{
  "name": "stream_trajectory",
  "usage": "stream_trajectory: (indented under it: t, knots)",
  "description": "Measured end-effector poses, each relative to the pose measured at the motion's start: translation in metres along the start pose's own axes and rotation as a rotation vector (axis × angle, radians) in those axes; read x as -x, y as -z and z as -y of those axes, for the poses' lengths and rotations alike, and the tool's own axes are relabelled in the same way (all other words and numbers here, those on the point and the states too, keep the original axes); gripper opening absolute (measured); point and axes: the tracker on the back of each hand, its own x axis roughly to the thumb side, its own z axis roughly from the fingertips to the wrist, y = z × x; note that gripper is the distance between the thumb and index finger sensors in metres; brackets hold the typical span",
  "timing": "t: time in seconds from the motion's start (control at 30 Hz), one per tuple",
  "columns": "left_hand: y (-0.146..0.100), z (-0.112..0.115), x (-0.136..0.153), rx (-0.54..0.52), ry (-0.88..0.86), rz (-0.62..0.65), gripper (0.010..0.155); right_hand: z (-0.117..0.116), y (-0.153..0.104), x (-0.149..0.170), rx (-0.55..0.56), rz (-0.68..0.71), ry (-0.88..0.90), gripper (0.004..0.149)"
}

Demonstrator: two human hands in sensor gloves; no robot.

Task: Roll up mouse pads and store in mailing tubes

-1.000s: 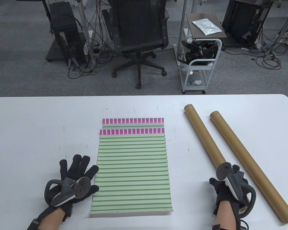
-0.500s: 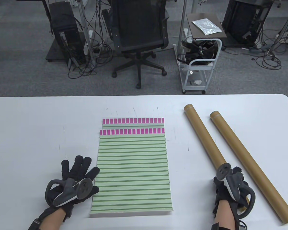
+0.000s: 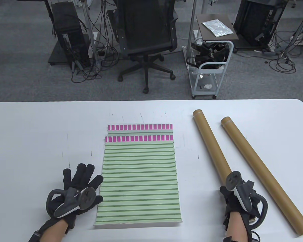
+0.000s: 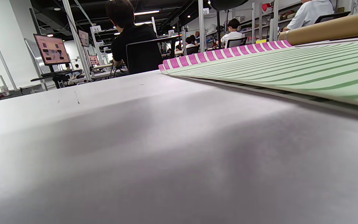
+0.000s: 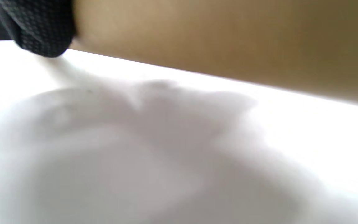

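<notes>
Mouse pads point(image 3: 140, 176), green-striped with pink-barred far edges, lie stacked flat at the centre of the white surface point(image 3: 30, 131); two brown tubes point(image 3: 262, 174) slant side by side at the right. Beyond the surface we see grey carpet, a black office chair point(image 3: 146, 32) and a small cart point(image 3: 209, 60) along the top of the frame. At lower left our left hand point(image 3: 77, 191) rests flat, fingers spread, its thumb just over the pads' edge. At lower right our right hand point(image 3: 242, 199) grips the near end of the inner tube point(image 3: 210, 143).
</notes>
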Motion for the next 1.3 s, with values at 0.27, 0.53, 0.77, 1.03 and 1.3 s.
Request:
stream_trajectory:
  t: [0.27,0.53,0.77,1.03,1.3]
  knots:
    - [0.002,0.001,0.012,-0.01,-0.178,-0.035,0.087,0.022,-0.026,-0.032,0.248,0.334,0.107,0.078]
    - [-0.002,-0.006,0.035,-0.128,-0.544,-0.094,0.093,0.037,-0.057,-0.059,0.427,0.475,0.004,0.08]
    - [-0.004,-0.008,0.056,-0.161,-1.082,-0.04,0.083,0.038,-0.07,-0.069,0.407,0.655,0.035,0.08]
    - [-0.005,-0.011,0.063,-0.182,-1.236,-0.042,0.052,0.04,-0.084,-0.079,0.443,0.714,-0.02,0.08]
    - [0.003,0.0,0.052,-0.065,-1.509,0.142,0.049,0.026,-0.071,-0.074,0.385,0.643,-0.115,0.082]
